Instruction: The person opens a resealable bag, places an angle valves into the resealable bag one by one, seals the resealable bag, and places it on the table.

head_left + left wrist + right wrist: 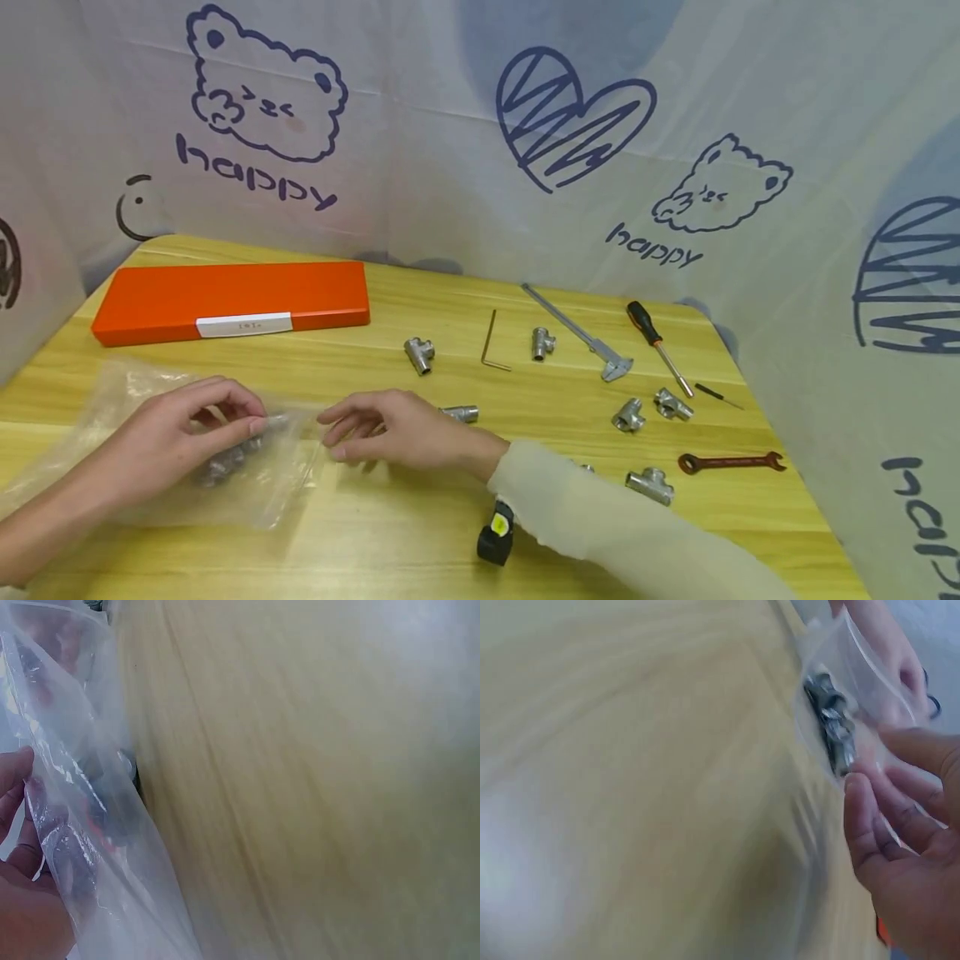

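My left hand (202,421) pinches the edge of a clear plastic bag (281,500) between thumb and fingers. Several metal pipe fittings (832,720) lie inside the bag, blurred by the film. The left wrist view shows the left hand (30,855) against the bag's wrinkled film (112,900). Close to the bag's right edge is my right hand (397,429), its fingers loosely bent and apart from the thumb, with nothing visible between them. Just behind the right wrist, a metal tee fitting (460,413) is partly hidden.
An orange-red case (232,292) lies at the back left. Farther right are tee fittings (420,355), a hex key (489,342), a caliper (573,329), screwdrivers (660,346) and a red wrench (731,462). A small black device (495,537) sits below the right sleeve. White printed cloth (435,125) surrounds the table.
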`<state>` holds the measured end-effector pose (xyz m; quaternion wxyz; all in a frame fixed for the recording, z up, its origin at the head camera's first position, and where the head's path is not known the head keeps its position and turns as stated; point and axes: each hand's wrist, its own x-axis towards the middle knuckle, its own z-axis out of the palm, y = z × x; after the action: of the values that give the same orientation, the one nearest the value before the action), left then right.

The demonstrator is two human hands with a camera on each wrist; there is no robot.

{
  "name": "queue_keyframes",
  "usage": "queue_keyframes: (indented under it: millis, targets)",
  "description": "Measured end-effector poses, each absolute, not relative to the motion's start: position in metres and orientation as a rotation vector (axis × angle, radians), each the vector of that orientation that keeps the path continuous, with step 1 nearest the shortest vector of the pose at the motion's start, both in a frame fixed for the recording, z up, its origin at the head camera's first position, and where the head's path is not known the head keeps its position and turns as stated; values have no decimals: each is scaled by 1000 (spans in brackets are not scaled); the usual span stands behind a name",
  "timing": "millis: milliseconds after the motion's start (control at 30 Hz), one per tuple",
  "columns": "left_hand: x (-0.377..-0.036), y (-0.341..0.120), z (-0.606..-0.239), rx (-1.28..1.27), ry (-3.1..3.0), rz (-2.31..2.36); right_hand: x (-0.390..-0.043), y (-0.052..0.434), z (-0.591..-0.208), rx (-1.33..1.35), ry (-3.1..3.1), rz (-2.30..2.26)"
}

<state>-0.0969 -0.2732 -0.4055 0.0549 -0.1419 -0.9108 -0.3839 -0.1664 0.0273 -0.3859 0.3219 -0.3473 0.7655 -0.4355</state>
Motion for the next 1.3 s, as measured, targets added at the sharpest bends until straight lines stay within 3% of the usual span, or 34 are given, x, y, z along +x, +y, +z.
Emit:
queue_keyframes:
  millis: [300, 567, 1067, 1300]
  targets:
    - [-96, -276, -404, -393, -2805, -1171, -198, 110, -376, -947, 2330, -1059]
    - [-96, -277, -404, -368, -2847, -1163, -213, 167, -391, -849, 2423, -938]
    - [-97, -278, -408, -390, -2828, -1186, -208, 155, -396, -890, 2443, -888]
    - [-96, -279, -408, -377, -2822, -1183, -195, 115, -381, -886, 2420, -949]
